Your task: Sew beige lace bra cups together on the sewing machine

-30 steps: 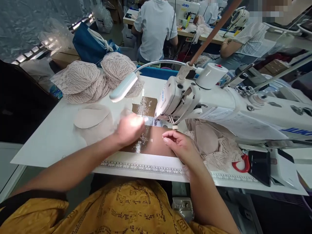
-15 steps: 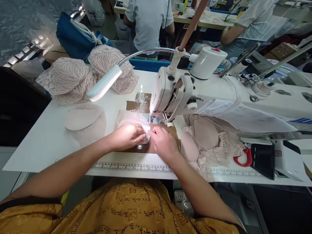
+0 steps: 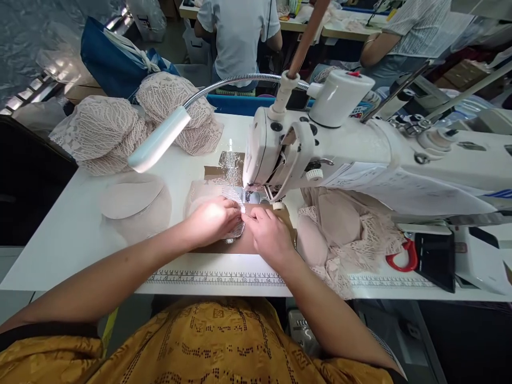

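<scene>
My left hand and my right hand meet on a pale pink lace cup piece lying in front of the needle of a white sewing machine. Both hands have their fingers curled and pinch the lace edge near the presser foot. The piece rests on a brown taped patch of the white table. Bright lamp light washes out my left hand.
A gooseneck lamp hangs over the table. Stacked lace cups sit at the back left, plain foam cups to the left, sewn pieces under the machine arm. Red-handled snips lie right. Other people sit at benches behind.
My right hand moved left to join my left hand on the lace piece, and both have pushed it a little closer to the needle. The camera tilted down slightly.
</scene>
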The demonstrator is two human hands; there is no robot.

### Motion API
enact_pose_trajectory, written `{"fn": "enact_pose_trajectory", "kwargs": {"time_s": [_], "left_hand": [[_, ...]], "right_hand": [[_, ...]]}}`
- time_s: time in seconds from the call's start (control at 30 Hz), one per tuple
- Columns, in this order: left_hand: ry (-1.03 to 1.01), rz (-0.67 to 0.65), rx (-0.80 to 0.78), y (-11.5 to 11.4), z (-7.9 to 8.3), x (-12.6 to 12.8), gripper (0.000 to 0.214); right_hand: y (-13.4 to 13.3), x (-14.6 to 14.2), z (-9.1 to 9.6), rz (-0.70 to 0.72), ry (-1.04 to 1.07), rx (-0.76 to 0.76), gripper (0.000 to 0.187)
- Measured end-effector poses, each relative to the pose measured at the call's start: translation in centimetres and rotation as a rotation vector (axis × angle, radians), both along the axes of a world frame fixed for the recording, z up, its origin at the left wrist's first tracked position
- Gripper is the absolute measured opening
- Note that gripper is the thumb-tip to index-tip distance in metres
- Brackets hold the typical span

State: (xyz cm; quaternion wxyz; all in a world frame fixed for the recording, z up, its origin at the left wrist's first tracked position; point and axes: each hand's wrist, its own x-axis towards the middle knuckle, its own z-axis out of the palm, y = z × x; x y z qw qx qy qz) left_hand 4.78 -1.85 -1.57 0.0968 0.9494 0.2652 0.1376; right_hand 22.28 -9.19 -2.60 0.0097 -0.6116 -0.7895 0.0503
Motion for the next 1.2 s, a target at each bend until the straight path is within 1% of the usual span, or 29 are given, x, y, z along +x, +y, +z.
{"fn": "enact_pose_trajectory", "kwargs": {"time_s": [0.1, 0.13, 0.2, 0.27, 0.33, 0.37, 0.43, 0.5, 0.53, 0.57, 0.63, 0.67, 0.7, 0.73, 0.8, 0.87, 0.9, 0.93, 1.0, 1.07, 1.1, 1.13, 1.2], "left_hand": [[0.034, -0.025, 0.077, -1.2, -0.8, -0.1, 0.031], [0.039, -0.038, 0.074, -1.4, -0.8, -0.3, 0.033], [0.056, -0.067, 0.027, -1.9, -0.4, -0.7, 0.044], [0.077, -0.064, -0.004, -2.1, 0.0, -1.2, 0.05], [0.094, -0.033, 0.036, -2.3, -0.2, -1.5, 0.039], [0.1, -0.014, 0.076, -2.3, -0.5, -1.6, 0.032], [0.102, 0.025, 0.145, -2.1, -1.5, -1.6, 0.028], [0.091, 0.054, 0.141, -1.8, -2.4, -1.3, 0.027], [0.083, 0.064, 0.118, -1.6, -2.5, -1.2, 0.026], [0.077, 0.071, 0.1, -1.4, -2.4, -1.2, 0.026], [0.049, 0.084, 0.045, -1.3, -1.4, -1.5, 0.027], [0.013, 0.092, -0.026, -1.3, -0.5, -1.9, 0.027], [-0.043, 0.1, -0.142, -1.4, 0.4, -2.5, 0.028], [-0.118, 0.107, -0.313, -1.7, 1.4, -3.2, 0.029], [-0.284, 0.119, -0.753, -2.6, 3.1, -4.8, 0.031], [-0.427, 0.138, -1.143, -4.0, 3.8, -6.1, 0.031], [-0.494, 0.15, -1.286, -4.8, 3.7, -6.6, 0.031], [-0.558, 0.163, -1.394, -5.7, 3.3, -6.8, 0.031], [-0.68, 0.19, -1.537, -7.3, 2.2, -6.8, 0.032], [-0.772, 0.205, -1.64, -8.5, 1.0, -6.6, 0.032], [-0.812, 0.206, -1.673, -8.9, 0.5, -6.6, 0.032], [-0.849, 0.203, -1.683, -9.2, 0.1, -6.8, 0.033], [-0.884, 0.182, -1.633, -9.3, -0.3, -7.5, 0.039]], "right_hand": [[0.0, 0.0, -0.1, -0.007, -0.002, 0.01, 0.035], [0.0, 0.0, -0.2, -0.005, 0.0, 0.013, 0.036], [0.0, 0.0, -0.2, -0.001, 0.01, 0.02, 0.036], [0.0, 0.1, -0.2, 0.002, 0.025, 0.03, 0.036], [0.0, 0.1, -0.2, 0.003, 0.036, 0.042, 0.036], [0.0, 0.1, -0.3, 0.005, 0.041, 0.049, 0.036], [0.0, 0.1, -0.4, 0.005, 0.053, 0.063, 0.037], [0.2, 0.0, -0.4, 0.001, 0.07, 0.069, 0.038], [0.2, -0.1, -0.4, -0.002, 0.08, 0.067, 0.038], [0.2, -0.1, -0.2, 0.0, 0.095, 0.059, 0.038], [-0.1, 0.0, 0.4, 0.015, 0.154, 0.037, 0.04], [-0.4, 0.1, 0.9, 0.031, 0.205, 0.029, 0.042], [-0.8, 0.3, 1.4, 0.052, 0.276, 0.026, 0.043], [-1.3, 0.5, 1.9, 0.076, 0.365, 0.027, 0.045], [-2.5, 0.7, 2.8, 0.118, 0.596, 0.022, 0.054], [-3.6, 0.6, 3.1, 0.142, 0.891, -0.033, 0.072], [-3.9, 0.3, 3.0, 0.141, 1.05, -0.083, 0.08], [-4.2, -0.2, 2.8, 0.124, 1.197, -0.147, 0.084], [-4.3, -1.4, 2.2, 0.048, 1.43, -0.278, 0.082], [-4.1, -2.7, 1.6, -0.05, 1.557, -0.367, 0.072], [-4.0, -3.2, 1.4, -0.09, 1.591, -0.384, 0.067], [-3.9, -3.6, 1.4, -0.119, 1.61, -0.39, 0.063], [-3.9, -4.0, 1.6, -0.163, 1.61, -0.395, 0.059]]}}
